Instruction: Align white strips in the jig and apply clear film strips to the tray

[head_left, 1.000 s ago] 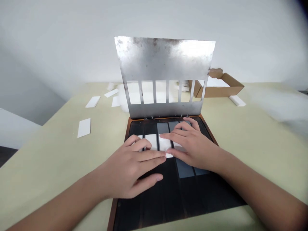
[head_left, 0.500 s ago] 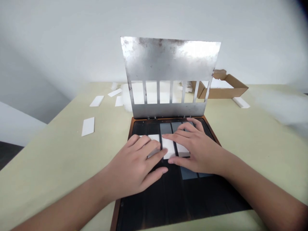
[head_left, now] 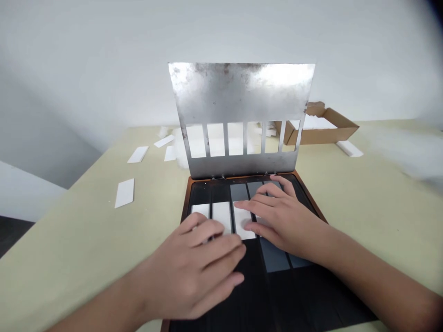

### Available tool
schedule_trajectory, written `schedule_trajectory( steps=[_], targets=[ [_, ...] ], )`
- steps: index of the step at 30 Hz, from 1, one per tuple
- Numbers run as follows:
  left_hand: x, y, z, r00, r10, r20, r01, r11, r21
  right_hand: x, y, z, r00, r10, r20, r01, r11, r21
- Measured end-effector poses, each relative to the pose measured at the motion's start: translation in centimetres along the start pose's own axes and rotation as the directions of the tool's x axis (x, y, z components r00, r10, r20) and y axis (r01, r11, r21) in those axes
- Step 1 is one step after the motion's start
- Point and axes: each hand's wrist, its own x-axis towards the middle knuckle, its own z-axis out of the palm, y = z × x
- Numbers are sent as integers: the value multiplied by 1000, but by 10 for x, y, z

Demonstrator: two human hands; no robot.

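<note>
We've got at least three white cards (head_left: 221,213) in a row on the black tray (head_left: 251,265), metal lid (head_left: 238,94) not down yet; our right hand (head_left: 277,214) is loosely spread, touching one, our blurry left hand (head_left: 194,267) half-curled, probably empty

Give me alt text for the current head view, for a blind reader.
A person's right hand touches a white card on a black tray, the left hand curled loosely over the tray beside it. Behind, a slotted metal plate stands upright; a cardboard box sits to the right.
</note>
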Motion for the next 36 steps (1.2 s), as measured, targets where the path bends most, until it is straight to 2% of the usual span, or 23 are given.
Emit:
schedule_trajectory(
  steps=[2, 4, 8, 13, 22, 30, 36],
  targets=[
    [2, 3, 1, 998, 18, 59, -16, 999, -28, 1, 0, 0, 1000, -1, -7, 1, 1000, -2],
    [5, 5, 3, 994, -27, 104, 31, 999, -35, 1, 0, 1, 1000, 0, -15, -1, 1000, -4],
    [7, 5, 4, 989, -86, 118, 91, 995, -37, 1, 0, 1, 1000, 5, -18, -5, 1000, -5],
    [9, 1, 0, 983, -99, 156, 97, 995, 23, 0, 0, 1, 1000, 3, 7, -3, 1000, 10],
    [4, -3, 5, 975, -137, 175, 131, 990, 42, -2, -4, -9, 998, 10, 56, -15, 996, 90],
    [2, -8, 2, 966, -168, 197, 157, 985, 71, -2, -9, -16, 997, 30, 70, -39, 989, 141],
    [0, -7, 3, 962, -224, 157, 204, 969, 137, -2, -9, -15, 998, 32, 57, -39, 991, 131]
  ],
)
